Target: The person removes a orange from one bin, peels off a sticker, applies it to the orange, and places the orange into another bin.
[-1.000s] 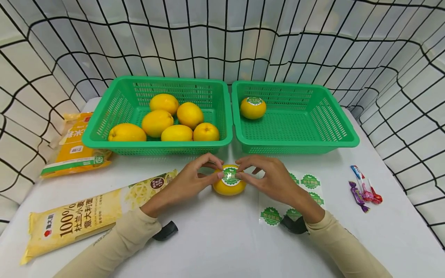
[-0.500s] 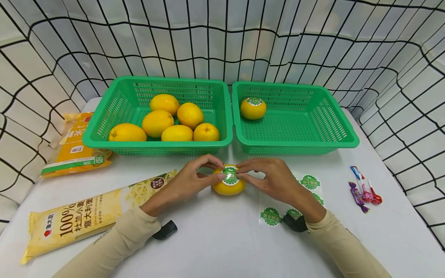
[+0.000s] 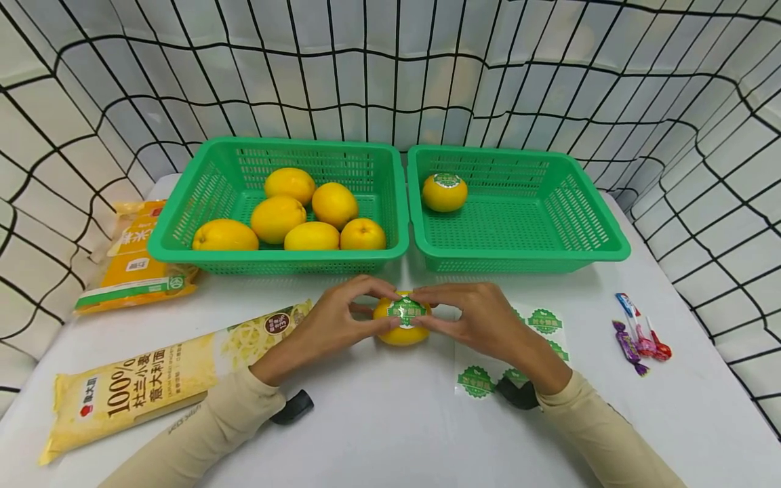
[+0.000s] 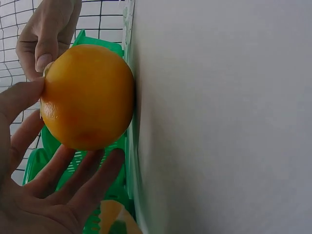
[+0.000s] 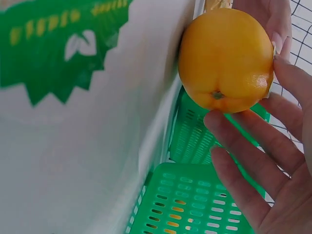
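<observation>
Scanning the head view, I have the left hand [image 3: 338,320] and right hand [image 3: 485,318], fingers mostly straight, their tips on one sticker [image 3: 405,310] at 9 and 3 o'clock atop a yellow fruit [image 3: 399,337], with white table [image 3: 390,427] stretching to 6 o'clock; the left basket [image 3: 274,256] at 11 holds six fruits [image 3: 277,219], the right basket [image 3: 525,255] at 1 just one stickered fruit [image 3: 443,196], its floor [image 3: 506,227] running toward 3. My left wrist view adds loosely spread fingers [image 4: 107,175] around the fruit's 6 o'clock. Only my right wrist view shows the fruit's dimple [image 5: 217,94], at 6 o'clock.
</observation>
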### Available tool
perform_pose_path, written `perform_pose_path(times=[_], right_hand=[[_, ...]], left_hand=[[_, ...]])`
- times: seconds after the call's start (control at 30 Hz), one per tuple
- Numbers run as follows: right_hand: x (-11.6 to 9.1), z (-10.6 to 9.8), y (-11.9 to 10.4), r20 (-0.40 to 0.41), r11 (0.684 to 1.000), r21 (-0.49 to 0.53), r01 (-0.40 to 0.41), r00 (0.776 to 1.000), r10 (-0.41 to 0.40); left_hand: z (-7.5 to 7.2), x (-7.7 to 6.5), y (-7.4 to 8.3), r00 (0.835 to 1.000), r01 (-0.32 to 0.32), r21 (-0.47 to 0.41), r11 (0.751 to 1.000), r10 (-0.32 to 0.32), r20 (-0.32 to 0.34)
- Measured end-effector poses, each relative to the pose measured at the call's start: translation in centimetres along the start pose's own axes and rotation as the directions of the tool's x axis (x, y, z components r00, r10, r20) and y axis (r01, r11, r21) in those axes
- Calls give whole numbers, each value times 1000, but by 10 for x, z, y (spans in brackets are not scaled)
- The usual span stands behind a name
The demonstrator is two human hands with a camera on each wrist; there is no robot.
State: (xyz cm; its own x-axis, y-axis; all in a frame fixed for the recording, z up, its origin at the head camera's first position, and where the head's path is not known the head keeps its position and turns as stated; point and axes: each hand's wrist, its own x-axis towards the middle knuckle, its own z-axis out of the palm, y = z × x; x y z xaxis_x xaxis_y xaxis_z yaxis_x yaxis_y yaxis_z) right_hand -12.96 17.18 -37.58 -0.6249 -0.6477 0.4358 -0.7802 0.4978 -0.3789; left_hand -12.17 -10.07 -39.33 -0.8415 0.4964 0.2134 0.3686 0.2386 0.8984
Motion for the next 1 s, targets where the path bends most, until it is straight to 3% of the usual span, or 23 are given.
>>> perform_pose_path(times=[0.17,0.3,0.6,0.77,1.0], right_hand=[[0,2,-1,6,997,43,-57,998,57],[0,4,0,-26,993,94,-77,996,80],[2,6,2,-108,999,28,27,994,-24],[4,6,1,-106,998,-29,50,993,-53],[2,13,-6,-103,999,-35,-14,995,10]], left_hand=[[-3,0,1,998,56,-40,998,-57,-32],[-6,1,1,995,84,-16,996,-84,-58],[-10,3,2,999,1,115,993,4,-50],[-12,2,1,998,51,63,997,-48,-48],[-11,1,-1,992,121,-30,992,-121,-23]])
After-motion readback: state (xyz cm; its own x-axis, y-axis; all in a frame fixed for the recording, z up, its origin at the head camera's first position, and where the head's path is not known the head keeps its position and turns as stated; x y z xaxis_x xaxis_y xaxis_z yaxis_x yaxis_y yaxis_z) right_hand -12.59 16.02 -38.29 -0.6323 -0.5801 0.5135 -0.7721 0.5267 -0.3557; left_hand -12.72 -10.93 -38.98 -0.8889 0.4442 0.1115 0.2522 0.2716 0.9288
